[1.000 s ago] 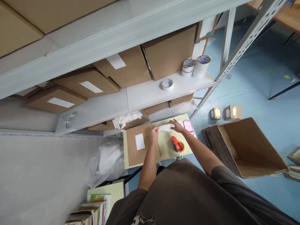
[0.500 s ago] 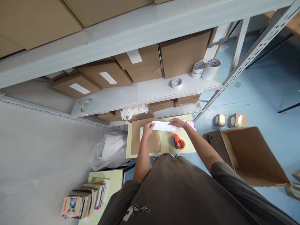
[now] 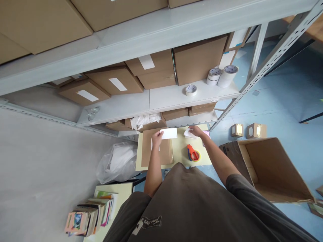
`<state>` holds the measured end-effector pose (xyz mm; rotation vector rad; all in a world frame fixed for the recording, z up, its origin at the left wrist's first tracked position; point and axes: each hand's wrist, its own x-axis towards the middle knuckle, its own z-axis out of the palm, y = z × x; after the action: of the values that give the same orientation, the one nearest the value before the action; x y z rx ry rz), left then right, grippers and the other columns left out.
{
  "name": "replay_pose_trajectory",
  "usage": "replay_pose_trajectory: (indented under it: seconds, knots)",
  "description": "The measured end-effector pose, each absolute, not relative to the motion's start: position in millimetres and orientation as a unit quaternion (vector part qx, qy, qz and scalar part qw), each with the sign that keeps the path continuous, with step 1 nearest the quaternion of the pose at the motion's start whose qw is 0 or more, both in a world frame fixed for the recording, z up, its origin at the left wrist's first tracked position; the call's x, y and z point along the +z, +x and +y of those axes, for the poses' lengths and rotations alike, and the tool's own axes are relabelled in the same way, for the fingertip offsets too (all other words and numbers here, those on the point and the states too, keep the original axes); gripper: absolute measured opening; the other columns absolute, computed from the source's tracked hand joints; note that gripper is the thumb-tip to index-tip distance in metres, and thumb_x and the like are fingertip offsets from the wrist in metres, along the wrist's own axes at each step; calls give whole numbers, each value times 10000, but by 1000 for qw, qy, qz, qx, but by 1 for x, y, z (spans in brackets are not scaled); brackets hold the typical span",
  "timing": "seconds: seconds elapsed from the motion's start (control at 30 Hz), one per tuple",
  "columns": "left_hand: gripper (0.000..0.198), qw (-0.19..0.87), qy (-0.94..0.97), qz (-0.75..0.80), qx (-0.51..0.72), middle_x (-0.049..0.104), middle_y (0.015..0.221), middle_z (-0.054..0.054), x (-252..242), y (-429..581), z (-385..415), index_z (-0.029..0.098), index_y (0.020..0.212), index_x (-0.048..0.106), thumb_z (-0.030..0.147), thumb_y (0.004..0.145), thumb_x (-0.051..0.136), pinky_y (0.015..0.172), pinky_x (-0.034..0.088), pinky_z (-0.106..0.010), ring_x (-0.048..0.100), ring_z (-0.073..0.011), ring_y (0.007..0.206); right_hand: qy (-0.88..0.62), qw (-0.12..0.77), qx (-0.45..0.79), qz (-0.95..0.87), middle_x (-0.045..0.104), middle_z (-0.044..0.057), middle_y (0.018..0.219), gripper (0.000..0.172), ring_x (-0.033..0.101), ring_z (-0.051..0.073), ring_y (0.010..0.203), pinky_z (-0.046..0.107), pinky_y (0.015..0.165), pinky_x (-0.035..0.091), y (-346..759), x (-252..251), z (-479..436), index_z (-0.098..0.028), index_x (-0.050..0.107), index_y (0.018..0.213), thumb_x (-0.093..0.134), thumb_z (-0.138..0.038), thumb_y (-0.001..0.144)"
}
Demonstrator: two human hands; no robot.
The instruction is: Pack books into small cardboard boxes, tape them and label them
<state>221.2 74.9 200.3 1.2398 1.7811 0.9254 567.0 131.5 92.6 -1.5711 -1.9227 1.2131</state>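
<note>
Pinched in my left hand [image 3: 156, 139] is a white paper label [image 3: 169, 133], held over a flat cardboard box [image 3: 164, 154] on the pale yellow table [image 3: 180, 148]. Another white label, partly visible, lies on that box behind my left hand. At the table's right, my right hand [image 3: 195, 130] has its fingers closed on a second white paper slip [image 3: 189, 134], which looks slightly curled. Close to my right wrist is a phone [image 3: 206, 133] with a pinkish screen. An orange tape dispenser [image 3: 193, 153] with a yellow-edged roll stands between my forearms.
Shelving [image 3: 174, 98] in front carries cardboard boxes [image 3: 200, 58] and several white tape rolls [image 3: 191, 90]. A large open carton [image 3: 277, 168] stands on the floor at right. Left are a plastic bag [image 3: 118, 161] and a stack of books [image 3: 88, 216] on another table.
The long white strip between my hands has come apart into two pieces. My left hand keeps one, and my right hand has the other, with a gap between them.
</note>
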Motion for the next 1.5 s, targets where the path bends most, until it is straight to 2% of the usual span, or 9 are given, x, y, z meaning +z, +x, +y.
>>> replay_pose_trajectory:
  seconds: [0.17, 0.27, 0.4, 0.5, 0.7, 0.9, 1.1, 1.3, 1.5]
  knots:
    - [481, 338, 494, 725, 341, 354, 625, 49, 171, 218, 61, 232, 601, 431, 565, 866, 655, 612, 275, -245, 373, -136, 671, -672, 186, 317, -643, 706, 181, 1445, 596, 587, 372, 1394, 493, 1163, 475, 519, 78, 107, -192, 722, 1412, 637, -110, 827]
    - [435, 364, 521, 700, 326, 422, 617, 45, 163, 198, 59, 216, 601, 523, 539, 841, 686, 614, 292, -248, 415, -137, 661, -682, 240, 323, -610, 633, 189, 1545, 628, 513, 371, 1484, 529, 1217, 442, 486, 79, 90, -181, 679, 1462, 623, -126, 840]
    - [375, 452, 534, 642, 314, 534, 633, 25, 163, 167, 63, 187, 651, 639, 515, 799, 746, 612, 343, -257, 481, -146, 645, -590, 305, 461, -589, 755, 136, 1343, 448, 685, 295, 1265, 461, 1101, 537, 438, 97, 73, -230, 725, 1341, 669, -306, 903]
    - [338, 516, 521, 598, 325, 682, 751, -21, 165, 147, 64, 165, 826, 763, 483, 736, 833, 649, 434, -278, 591, -178, 693, -512, 311, 561, -571, 801, 88, 1090, 382, 734, 270, 1038, 391, 893, 587, 402, 115, 60, -230, 768, 1112, 802, -454, 805]
    - [758, 503, 459, 586, 439, 771, 954, -74, 167, 89, 50, 159, 1315, 739, 476, 658, 947, 803, 542, -306, 711, -205, 864, -481, 315, 650, -496, 642, -20, 654, 449, 591, 163, 646, 307, 644, 496, 325, 139, 32, -214, 640, 704, 895, -576, 631]
    - [638, 604, 422, 561, 378, 809, 945, -108, 151, 32, 11, 148, 967, 797, 643, 593, 948, 846, 564, -349, 736, -248, 900, -522, 387, 653, -390, 643, -23, 674, 522, 598, 159, 647, 299, 629, 495, 244, 143, 14, -236, 586, 685, 924, -617, 573]
    - [635, 606, 372, 553, 435, 827, 971, -111, 145, 17, -10, 137, 977, 816, 641, 605, 917, 866, 569, -381, 745, -271, 903, -535, 382, 618, -432, 653, -24, 707, 506, 626, 176, 687, 299, 637, 487, 209, 151, 3, -247, 614, 731, 889, -655, 615]
    - [557, 644, 441, 530, 331, 806, 853, -88, 179, -8, 0, 130, 871, 815, 569, 562, 963, 764, 546, -334, 734, -253, 828, -536, 407, 598, -435, 785, 38, 977, 410, 737, 190, 846, 318, 779, 528, 238, 195, 8, -243, 720, 1029, 797, -570, 793]
    - [554, 668, 480, 497, 277, 822, 892, -95, 208, 2, -4, 117, 931, 849, 510, 564, 980, 735, 519, -308, 724, -237, 799, -488, 402, 604, -485, 791, 56, 908, 367, 739, 195, 805, 334, 794, 543, 275, 228, 2, -223, 718, 882, 777, -584, 850]
